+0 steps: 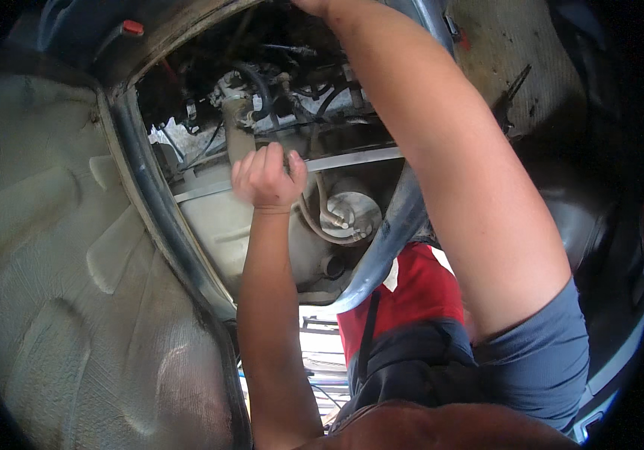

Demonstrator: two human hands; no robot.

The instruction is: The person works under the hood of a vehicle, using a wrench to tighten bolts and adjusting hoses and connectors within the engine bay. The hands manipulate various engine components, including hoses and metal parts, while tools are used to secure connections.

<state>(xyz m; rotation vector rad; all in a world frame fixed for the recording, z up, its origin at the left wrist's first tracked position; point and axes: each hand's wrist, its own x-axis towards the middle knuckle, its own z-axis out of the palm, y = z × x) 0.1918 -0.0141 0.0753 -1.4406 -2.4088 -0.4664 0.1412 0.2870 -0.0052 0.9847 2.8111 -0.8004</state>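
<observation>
Framed opening (166, 232), metal strap (353, 158) across it.

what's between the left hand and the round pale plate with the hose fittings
In the head view, two thin curved hoses show between the left hand and the round pale plate.

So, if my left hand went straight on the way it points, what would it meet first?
Your left hand would probably meet the thick, beige, tubular pipe just ahead, though depth is unclear and it might pass over.
</observation>
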